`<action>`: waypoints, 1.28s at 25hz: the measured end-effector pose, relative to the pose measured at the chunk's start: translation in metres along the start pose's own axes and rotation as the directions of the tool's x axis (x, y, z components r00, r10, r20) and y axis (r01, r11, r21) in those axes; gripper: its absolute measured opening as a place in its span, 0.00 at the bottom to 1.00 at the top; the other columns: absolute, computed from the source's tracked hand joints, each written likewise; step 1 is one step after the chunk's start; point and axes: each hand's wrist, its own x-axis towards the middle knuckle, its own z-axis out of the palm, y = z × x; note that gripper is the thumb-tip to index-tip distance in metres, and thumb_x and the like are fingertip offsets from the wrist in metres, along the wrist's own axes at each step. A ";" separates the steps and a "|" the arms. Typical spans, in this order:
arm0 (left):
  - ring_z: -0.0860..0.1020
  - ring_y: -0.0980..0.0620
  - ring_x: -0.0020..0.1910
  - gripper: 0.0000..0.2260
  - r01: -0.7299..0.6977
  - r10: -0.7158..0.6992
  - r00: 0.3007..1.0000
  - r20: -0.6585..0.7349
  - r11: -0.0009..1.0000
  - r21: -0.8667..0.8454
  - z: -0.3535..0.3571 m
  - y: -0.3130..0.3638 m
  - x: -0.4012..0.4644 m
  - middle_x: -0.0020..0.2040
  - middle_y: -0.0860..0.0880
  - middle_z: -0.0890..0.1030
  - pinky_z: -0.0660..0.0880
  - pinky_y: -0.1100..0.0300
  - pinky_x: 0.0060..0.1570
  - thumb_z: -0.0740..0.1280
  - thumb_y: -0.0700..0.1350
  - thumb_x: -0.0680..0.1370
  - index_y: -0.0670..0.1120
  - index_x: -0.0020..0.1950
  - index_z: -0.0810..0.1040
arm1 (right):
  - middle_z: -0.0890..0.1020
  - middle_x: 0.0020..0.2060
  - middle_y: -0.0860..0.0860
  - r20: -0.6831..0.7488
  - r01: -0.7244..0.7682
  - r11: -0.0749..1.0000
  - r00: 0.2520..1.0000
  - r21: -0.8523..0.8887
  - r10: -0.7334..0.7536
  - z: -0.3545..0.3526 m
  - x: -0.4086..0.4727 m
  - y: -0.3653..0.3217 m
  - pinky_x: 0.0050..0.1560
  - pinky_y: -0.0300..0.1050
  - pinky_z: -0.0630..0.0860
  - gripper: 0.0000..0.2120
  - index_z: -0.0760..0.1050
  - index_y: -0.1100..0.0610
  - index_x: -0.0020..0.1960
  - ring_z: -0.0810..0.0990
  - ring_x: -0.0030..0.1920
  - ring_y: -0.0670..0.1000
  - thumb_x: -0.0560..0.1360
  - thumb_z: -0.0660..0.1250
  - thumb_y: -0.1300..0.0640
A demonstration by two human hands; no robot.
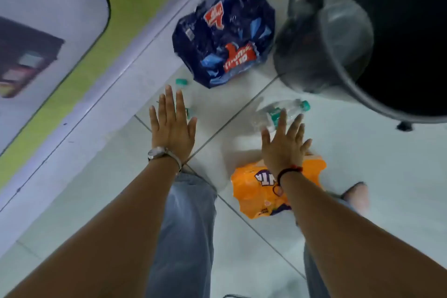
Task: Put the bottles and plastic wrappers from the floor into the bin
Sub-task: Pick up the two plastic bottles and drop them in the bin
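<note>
Both hands are out flat over the floor, fingers spread wide, nothing in either one. The left hand (172, 128) has a watch on the wrist and hangs over bare tile; the right hand (285, 143) has a red-and-black thread band and sits above the top edge of the orange wrapper (261, 191). I'll use that orange wrapper as the anchor for everything else.

My read is that this is the very start, with no pickup made yet, since all the litter I can see is lying on the floor (375, 176). The clear bottle (280, 112) with the green cap lies on its side just beyond the orange wrapper, right past the right hand's fingertips, so that or the orange wrapper looks like the obvious first grab. Next move calls for dropping the right hand and closing the fingers around one of them.

Further out from the orange wrapper, up and to the left, there's the big dark blue wrapper (225, 31), crumpled. Near its lower corner there's a small green cap (181, 82), and another green bit (187, 113) peeks out beside the left hand; too small to tell what it is.

The bin (338, 75) is up and to the right of the orange wrapper, dark, looks tipped toward the camera, blurry. Nothing blocks the path to it. The person's jeans leg is just left of the orange wrapper, so mind the feet.
</note>
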 end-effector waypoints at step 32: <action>0.73 0.34 0.50 0.35 -0.016 -0.074 0.984 -0.164 0.872 -0.489 -0.169 0.108 -0.018 0.59 0.32 0.68 0.72 0.49 0.44 0.65 0.41 0.75 0.41 0.74 0.46 | 0.65 0.68 0.63 -0.335 0.429 0.799 0.892 0.421 -0.303 -0.151 -0.123 -0.039 0.56 0.55 0.79 0.30 0.48 0.46 0.71 0.73 0.61 0.62 0.75 0.60 0.52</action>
